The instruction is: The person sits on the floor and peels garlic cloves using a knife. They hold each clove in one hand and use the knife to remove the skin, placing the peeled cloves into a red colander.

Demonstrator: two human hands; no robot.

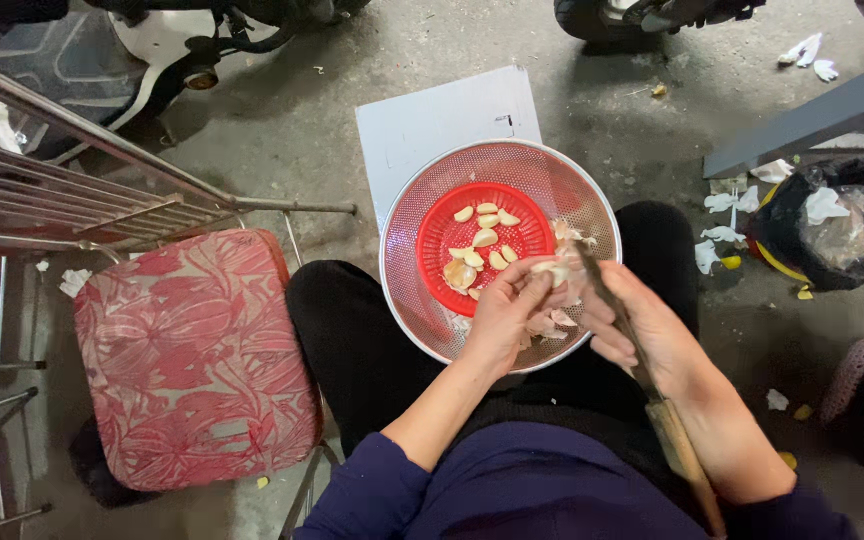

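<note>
Pinched in the left hand (507, 310) fingertips, a pale garlic clove (550, 270) lies just left of the wooden-handled knife (642, 370) gripped by the right hand (652, 335), over the round metal colander (422, 320).

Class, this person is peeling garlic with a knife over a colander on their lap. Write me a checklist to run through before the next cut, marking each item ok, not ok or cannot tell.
1. Clove gripped in left hand: ok.
2. Knife held in right hand: ok.
3. Blade edge turned away from fingers: cannot tell.
4. Hands over metal colander to catch skins: ok.
5. Red basket with peeled cloves within reach: ok.
6. Colander steady on lap: cannot tell.
</note>
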